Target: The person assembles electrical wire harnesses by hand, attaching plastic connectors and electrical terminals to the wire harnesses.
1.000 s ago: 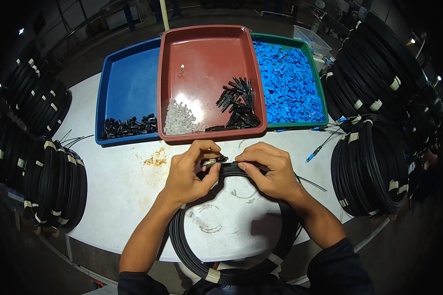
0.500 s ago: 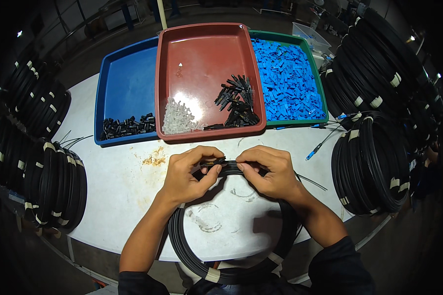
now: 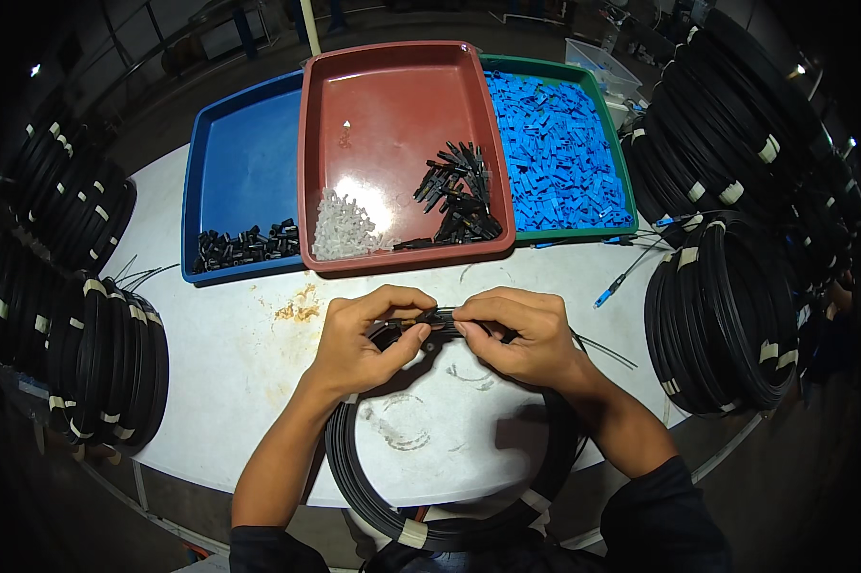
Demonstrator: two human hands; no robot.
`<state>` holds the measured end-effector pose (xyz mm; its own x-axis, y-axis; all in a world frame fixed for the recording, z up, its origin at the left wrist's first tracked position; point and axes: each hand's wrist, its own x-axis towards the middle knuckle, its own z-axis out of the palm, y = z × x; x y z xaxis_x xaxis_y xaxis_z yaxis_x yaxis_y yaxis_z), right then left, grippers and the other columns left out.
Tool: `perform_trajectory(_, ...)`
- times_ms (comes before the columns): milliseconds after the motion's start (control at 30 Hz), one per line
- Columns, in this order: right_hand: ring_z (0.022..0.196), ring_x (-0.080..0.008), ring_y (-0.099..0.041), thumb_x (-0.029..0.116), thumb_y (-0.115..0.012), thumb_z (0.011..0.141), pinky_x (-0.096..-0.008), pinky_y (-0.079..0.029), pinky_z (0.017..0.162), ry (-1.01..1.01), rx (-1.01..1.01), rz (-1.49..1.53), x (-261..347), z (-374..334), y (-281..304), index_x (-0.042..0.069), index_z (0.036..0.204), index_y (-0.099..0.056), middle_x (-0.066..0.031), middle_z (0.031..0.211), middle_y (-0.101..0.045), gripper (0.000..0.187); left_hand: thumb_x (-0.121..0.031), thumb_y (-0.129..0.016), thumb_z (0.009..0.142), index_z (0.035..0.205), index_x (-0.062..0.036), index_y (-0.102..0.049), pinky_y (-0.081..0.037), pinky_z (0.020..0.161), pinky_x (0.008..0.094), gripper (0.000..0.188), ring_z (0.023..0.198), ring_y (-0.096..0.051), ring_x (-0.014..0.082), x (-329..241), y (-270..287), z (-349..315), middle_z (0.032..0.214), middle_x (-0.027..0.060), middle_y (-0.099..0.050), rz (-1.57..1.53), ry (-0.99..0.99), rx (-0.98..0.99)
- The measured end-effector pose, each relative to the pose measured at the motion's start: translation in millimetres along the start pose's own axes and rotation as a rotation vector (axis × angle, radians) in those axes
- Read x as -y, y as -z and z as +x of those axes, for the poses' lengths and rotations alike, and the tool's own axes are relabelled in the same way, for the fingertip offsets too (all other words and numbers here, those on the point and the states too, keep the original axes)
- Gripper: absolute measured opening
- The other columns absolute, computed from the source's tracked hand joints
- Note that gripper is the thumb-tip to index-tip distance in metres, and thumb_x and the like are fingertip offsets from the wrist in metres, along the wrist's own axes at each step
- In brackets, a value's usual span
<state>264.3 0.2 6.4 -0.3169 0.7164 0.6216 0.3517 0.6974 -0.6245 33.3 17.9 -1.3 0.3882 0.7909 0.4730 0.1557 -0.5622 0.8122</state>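
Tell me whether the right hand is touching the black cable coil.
Touching. The head view shows the right hand pinching the black cable coil at its top, fingers wrapped over the strand, opposite the left hand.

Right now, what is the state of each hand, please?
Left hand: closed, pinching the end of the black cable coil.
Right hand: closed, pinching the same cable end beside the left.
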Motion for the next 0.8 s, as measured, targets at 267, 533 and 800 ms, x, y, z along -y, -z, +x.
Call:
perform_trajectory(267, 0.062, -0.0139, -0.065, 0.001, -0.078, 0.085, -0.0264, -0.051, 0.054, -0.011, 0.01, 0.007, -1.0, -0.7, -0.3, 0.0, 0.095, -0.076, -0.0092, 0.087, -0.074, 0.011, -0.003, -0.075, 0.084, 0.109, 0.0057, -0.072, -0.059, 0.079, 0.0277, 0.027, 0.087, -0.077, 0.0183, -2.5, 1.6, 0.2, 0.094, 0.0145, -0.078, -0.023, 0.042, 0.05)
perform_trajectory(533, 0.073, -0.0192, -0.073, 0.0, -0.079, 0.082, -0.0299, -0.058, 0.062, 0.035, 0.035, 0.006, -2.9, -0.1, 1.2, 0.0, 0.094, -0.076, -0.0102, 0.089, -0.075, 0.012, -0.004, -0.076, 0.086, 0.11, 0.0054, -0.072, -0.059, 0.077, 0.0269, 0.027, 0.087, -0.077, 0.0176, -0.8, 0.8, -0.4, 0.095, 0.0148, -0.078, -0.007, 0.031, 0.047)
perform_trajectory(800, 0.075, -0.0228, -0.074, 0.003, -0.082, 0.081, -0.0313, -0.06, 0.066, 0.126, 0.025, -0.064, -5.7, 0.8, 0.6, 0.0, 0.093, -0.075, -0.0109, 0.088, -0.074, 0.014, -0.006, -0.075, 0.088, 0.111, 0.0041, -0.072, -0.058, 0.075, 0.0289, 0.025, 0.084, -0.076, 0.0199, -6.5, 1.9, 1.0, 0.094, 0.0142, -0.078, 0.001, 0.098, 0.106)
